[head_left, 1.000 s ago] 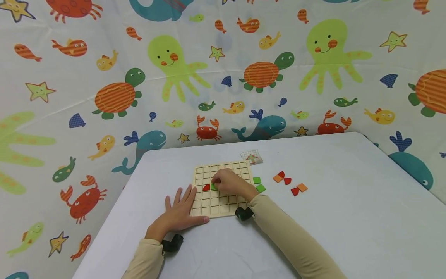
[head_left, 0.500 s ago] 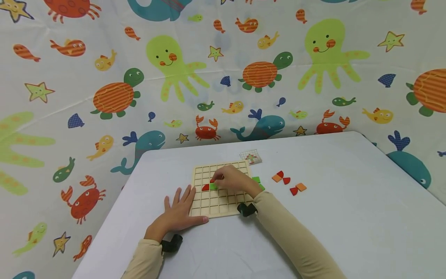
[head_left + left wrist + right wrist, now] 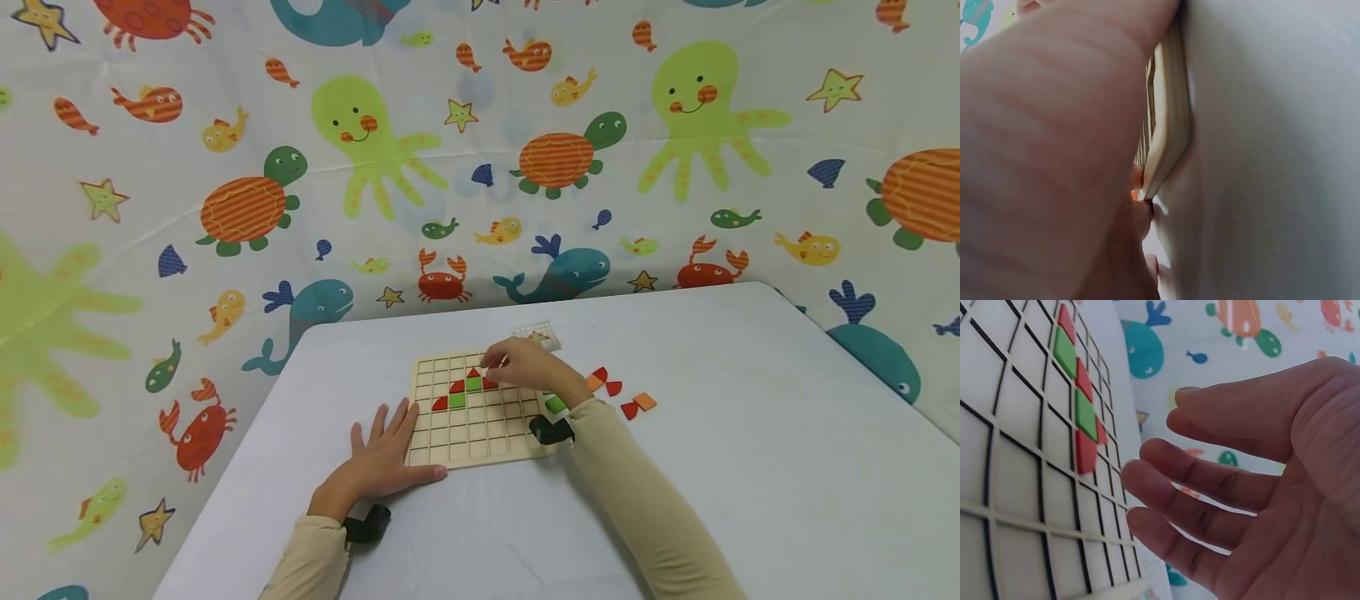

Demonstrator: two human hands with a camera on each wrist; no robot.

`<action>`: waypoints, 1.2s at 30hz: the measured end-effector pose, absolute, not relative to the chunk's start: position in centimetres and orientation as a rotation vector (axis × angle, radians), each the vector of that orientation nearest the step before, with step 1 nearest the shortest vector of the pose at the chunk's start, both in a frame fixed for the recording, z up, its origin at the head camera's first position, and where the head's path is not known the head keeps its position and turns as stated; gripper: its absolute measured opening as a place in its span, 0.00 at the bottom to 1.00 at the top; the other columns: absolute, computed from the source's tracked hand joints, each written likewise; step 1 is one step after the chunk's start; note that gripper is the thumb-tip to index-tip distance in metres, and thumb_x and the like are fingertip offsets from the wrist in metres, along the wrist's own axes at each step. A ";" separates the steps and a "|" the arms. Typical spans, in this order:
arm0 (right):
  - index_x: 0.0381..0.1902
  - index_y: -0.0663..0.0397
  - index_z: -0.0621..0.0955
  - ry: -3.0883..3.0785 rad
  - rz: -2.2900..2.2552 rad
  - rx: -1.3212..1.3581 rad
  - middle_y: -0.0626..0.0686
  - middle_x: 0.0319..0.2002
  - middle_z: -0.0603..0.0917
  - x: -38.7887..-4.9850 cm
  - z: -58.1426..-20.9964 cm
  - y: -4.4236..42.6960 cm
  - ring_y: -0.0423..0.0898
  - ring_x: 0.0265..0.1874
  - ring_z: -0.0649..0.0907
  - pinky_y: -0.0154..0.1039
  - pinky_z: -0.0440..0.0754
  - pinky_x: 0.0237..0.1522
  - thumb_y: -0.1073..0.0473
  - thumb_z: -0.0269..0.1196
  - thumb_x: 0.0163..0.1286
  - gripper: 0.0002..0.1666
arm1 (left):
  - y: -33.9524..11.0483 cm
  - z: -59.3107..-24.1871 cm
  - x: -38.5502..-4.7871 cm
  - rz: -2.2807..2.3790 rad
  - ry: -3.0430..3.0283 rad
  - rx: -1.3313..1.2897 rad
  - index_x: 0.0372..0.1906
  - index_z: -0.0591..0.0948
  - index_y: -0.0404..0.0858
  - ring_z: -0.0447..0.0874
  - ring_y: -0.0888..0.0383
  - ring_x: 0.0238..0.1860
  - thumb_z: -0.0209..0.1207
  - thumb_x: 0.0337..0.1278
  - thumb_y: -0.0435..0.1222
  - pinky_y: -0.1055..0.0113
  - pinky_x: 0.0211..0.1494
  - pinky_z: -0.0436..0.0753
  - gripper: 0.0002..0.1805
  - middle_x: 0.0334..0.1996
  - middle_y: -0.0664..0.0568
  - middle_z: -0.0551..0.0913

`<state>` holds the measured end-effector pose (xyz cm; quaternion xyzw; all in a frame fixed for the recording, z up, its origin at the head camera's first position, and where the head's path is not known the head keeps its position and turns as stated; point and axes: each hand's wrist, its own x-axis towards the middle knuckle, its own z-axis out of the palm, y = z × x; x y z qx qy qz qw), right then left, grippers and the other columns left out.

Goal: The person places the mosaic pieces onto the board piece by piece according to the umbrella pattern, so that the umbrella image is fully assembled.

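The wooden grid board [image 3: 480, 435] lies flat on the table. On it are two green squares [image 3: 457, 401] and several red pieces [image 3: 440, 403], stepping up to the right toward a small red triangle [image 3: 474, 372]. My left hand [image 3: 384, 457] rests spread at the board's left corner, fingers along its side and thumb by the near edge. My right hand [image 3: 529, 364] hovers over the board's upper right part; in the right wrist view its fingers [image 3: 1194, 487] are relaxed and apart from the thumb, holding nothing.
Right of the board lie a green square [image 3: 555, 404], orange squares [image 3: 645, 402] and several red pieces [image 3: 614, 388]. A small pattern card [image 3: 546, 334] lies behind the board. Past the table's far edge hangs a cloth [image 3: 420, 167] printed with sea animals.
My right hand has lifted off and moved right and back from the green square, uncovering the red and green pieces on the board. My left hand stays in place.
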<state>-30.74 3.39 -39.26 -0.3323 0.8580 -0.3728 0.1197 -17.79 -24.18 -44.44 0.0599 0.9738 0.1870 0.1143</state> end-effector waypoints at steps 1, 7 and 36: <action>0.58 0.64 0.87 2.513 -1.089 -0.960 0.54 0.50 0.89 -30.9 -39.2 3.7 0.50 0.49 0.85 0.47 0.85 0.55 0.63 0.64 0.79 0.15 | -24.2 -44.4 -17.8 0.548 2.855 0.174 0.87 0.50 0.34 0.29 0.30 0.84 0.68 0.51 0.72 0.23 0.74 0.27 0.71 0.87 0.37 0.43; 0.58 0.65 0.86 2.569 -1.024 -0.910 0.57 0.51 0.89 -31.7 -39.1 6.2 0.54 0.53 0.85 0.50 0.85 0.57 0.64 0.65 0.78 0.16 | -24.2 -44.3 -17.7 0.538 2.855 0.168 0.87 0.50 0.35 0.30 0.30 0.84 0.68 0.52 0.71 0.24 0.74 0.27 0.70 0.87 0.37 0.43; 0.60 0.63 0.83 2.627 -0.697 -0.234 0.58 0.47 0.82 -32.1 -37.3 12.2 0.54 0.44 0.81 0.49 0.83 0.48 0.58 0.67 0.76 0.20 | -24.6 -44.5 -18.1 0.559 2.857 0.190 0.87 0.50 0.34 0.29 0.31 0.84 0.67 0.51 0.73 0.24 0.74 0.26 0.71 0.87 0.37 0.43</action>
